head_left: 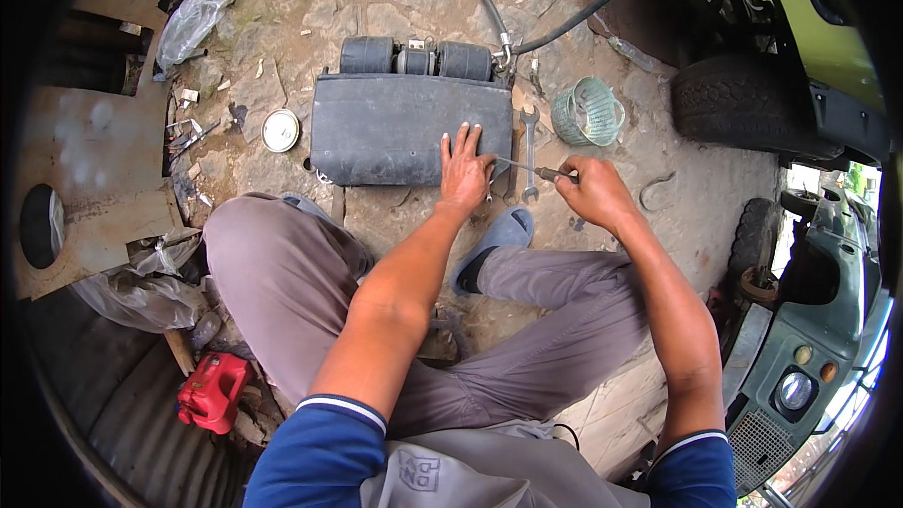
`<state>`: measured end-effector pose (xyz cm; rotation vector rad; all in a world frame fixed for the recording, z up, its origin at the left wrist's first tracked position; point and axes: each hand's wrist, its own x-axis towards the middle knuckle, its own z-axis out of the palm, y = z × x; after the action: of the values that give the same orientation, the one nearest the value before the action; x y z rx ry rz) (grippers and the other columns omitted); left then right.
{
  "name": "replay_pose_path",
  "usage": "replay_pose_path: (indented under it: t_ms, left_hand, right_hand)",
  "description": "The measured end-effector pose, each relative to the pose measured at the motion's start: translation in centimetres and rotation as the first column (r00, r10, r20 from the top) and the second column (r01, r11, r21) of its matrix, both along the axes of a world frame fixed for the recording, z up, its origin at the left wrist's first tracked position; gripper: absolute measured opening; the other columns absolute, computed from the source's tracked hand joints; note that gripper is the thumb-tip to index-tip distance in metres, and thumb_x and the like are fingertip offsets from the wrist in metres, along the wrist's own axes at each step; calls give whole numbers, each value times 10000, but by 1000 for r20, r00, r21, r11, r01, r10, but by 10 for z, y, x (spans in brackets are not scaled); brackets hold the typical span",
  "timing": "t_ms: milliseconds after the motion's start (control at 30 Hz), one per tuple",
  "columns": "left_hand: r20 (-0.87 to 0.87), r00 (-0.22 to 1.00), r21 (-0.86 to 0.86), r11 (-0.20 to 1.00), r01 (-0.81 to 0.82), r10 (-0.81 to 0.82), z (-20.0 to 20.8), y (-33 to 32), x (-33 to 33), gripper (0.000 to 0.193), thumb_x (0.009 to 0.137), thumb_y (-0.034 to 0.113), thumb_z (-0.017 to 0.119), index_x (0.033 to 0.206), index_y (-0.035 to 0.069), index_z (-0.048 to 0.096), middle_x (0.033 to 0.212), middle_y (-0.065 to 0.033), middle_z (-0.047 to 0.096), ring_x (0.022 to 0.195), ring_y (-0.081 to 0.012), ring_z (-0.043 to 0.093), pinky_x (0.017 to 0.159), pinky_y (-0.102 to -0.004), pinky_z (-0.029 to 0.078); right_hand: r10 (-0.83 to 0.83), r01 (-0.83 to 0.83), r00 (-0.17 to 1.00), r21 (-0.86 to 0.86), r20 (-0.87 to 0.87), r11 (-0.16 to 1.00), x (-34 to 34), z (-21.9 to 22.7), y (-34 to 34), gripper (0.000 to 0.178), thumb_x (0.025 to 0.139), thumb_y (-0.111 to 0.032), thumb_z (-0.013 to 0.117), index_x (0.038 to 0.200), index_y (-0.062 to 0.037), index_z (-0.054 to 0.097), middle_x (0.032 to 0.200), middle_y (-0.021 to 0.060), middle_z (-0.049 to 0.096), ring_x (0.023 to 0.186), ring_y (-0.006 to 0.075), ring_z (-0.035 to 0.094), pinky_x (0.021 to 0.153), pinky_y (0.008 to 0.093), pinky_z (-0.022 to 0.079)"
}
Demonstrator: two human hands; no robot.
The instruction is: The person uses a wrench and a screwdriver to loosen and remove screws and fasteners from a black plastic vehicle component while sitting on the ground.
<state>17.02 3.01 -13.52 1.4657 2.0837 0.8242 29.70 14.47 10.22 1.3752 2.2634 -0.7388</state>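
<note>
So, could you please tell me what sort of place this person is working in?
Probably an open-air vehicle repair yard. A green vehicle with its tyre stands on rough stone ground, a wrench lies beside a dark grey unit with hoses, and the right hand holds a screwdriver.

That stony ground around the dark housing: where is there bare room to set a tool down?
Bare stone lies above the dark housing, between the plastic bag and black hose, and right of the green basket, before the tyre. It is crowded by the left hand, right hand, screwdriver and wrench.
</note>
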Motion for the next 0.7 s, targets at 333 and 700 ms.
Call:
replay_pose_path:
  t_ms: [333, 700]
  left_hand:
    - [47, 994, 63, 993, -97, 94, -3, 8, 7, 129, 839, 168, 784, 948, 105, 810, 1536, -138, 487, 1490, -356, 328, 1233, -608, 152]
    - [77, 989, 33, 991, -130, 127, -9, 12, 9, 127, 837, 160, 791, 942, 90, 796, 1552, -127, 462, 1502, -356, 300, 1235, -616, 126]
  right_hand:
    - [51, -49, 998, 44, -47, 998, 12, -24, 6, 287, 898, -243, 703, 1028, 9, 744, 706, 240, 671, 702, 389, 697, 699, 467, 531]
    - [-15, 16, 1000, -15, 4, 1000, 1, -15, 7, 279, 887, -220, 686, 1006, 27, 736, 825, 278, 712, 845, 440, 715, 815, 500, 552]
